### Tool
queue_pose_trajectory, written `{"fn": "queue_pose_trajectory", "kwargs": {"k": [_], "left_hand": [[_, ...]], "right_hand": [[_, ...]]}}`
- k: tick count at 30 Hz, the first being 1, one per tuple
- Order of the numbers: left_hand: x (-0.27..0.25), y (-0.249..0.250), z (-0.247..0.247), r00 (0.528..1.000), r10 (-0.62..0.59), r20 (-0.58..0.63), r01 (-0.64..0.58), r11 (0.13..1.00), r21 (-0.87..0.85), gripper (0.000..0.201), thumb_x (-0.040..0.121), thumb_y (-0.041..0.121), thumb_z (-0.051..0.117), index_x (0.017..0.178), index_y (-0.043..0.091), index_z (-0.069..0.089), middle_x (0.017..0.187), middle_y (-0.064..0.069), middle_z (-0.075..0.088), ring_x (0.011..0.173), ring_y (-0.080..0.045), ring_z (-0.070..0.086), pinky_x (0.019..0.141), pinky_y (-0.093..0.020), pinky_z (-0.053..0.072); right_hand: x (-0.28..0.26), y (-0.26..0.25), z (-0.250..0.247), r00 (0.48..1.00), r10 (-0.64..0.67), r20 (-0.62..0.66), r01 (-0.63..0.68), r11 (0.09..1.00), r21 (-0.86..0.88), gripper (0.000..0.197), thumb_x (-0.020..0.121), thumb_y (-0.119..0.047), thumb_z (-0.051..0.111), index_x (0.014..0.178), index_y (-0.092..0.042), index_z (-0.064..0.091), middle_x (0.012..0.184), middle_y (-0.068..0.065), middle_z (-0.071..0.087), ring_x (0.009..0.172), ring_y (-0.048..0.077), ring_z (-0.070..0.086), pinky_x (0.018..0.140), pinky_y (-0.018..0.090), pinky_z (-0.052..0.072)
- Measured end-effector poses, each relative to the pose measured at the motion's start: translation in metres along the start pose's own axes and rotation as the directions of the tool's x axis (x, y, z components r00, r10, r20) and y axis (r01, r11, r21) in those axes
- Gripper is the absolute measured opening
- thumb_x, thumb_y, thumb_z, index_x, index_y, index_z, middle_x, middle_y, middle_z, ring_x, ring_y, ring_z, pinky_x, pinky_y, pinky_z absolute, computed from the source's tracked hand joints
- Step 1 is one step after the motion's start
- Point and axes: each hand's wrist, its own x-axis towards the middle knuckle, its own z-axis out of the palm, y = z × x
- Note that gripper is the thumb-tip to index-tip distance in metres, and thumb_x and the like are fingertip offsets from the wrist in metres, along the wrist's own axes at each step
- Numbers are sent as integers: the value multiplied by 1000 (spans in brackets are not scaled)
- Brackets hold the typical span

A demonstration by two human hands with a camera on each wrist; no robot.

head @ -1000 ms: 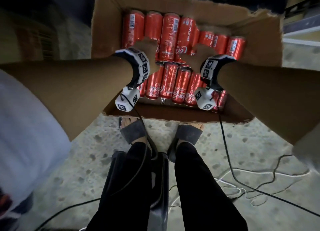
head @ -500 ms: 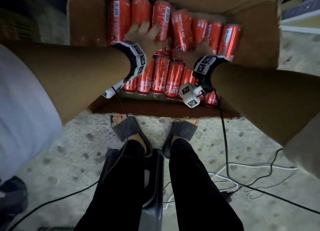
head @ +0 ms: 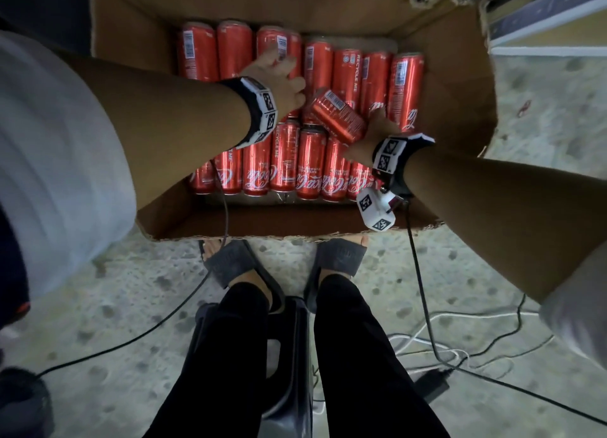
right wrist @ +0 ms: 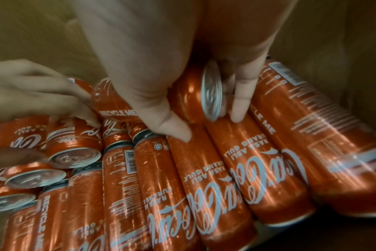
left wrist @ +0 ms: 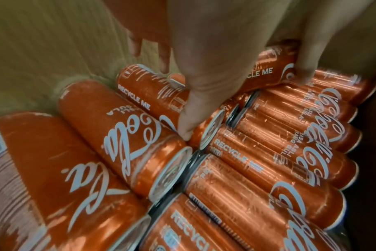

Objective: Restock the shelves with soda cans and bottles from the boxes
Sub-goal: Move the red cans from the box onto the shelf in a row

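We look down into the cardboard box at our feet. Two rows of red Coca-Cola cans lie flat inside, packed side by side.

At about 11 o'clock in the box, our left hand wraps its fingers and thumb round a can in the back row. We think this can may stick, since its neighbours squeeze it on both sides. If we tug hard, the ones next to it could roll.

Near the middle, our right hand holds a lifted can, tilted up and pointing toward 10 o'clock. The right wrist view shows the thumb on one side of it and fingers past its silver end. The can looks smooth and shiny, so it could slip and drop on the cans below and dent them.

We cannot see the left fingertips well; the hand hides them from above and the wrist views are blurry. The box's near wall hides the ends of the front row. At 1 o'clock, a shelf edge is cut off, so we cannot tell where the cans will go.
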Motion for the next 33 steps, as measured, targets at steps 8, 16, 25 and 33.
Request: {"fn": "queue_pose_trajectory", "kwargs": {"k": [8,16,25,33], "left_hand": [[1,-4,2,984,175,4,-171,956,237,64,85,38,75,143,31,49,153,0,37,147,-32,25,119,-66,6],[-50,11,3,976,199,-85,-209,970,-121,69,93,24,66,153,27,31,158,0,30,146,-32,31,114,-57,32],[-161,69,-6,891,-433,-136,55,400,-915,69,90,35,72,144,12,36,149,-10,36,104,-20,56,91,-34,49],[-279,92,-30,784,-621,-26,52,107,-993,62,85,38,76,128,7,43,131,-8,43,101,-11,45,86,-18,36]], "right_hand": [[-2,18,7,998,-39,-44,41,998,46,87,76,-31,84,142,-22,28,129,4,57,110,28,63,93,48,55],[-37,9,0,989,-144,26,145,951,-273,69,90,-51,68,141,-16,36,124,9,61,101,31,66,87,49,57],[-109,-1,-15,943,-325,-63,294,909,-296,53,89,-54,66,127,-18,59,113,4,69,95,26,67,82,34,55],[-237,5,-30,929,-337,-149,314,936,-161,54,85,-51,73,129,-20,62,116,-1,69,105,20,65,88,26,49]]}}
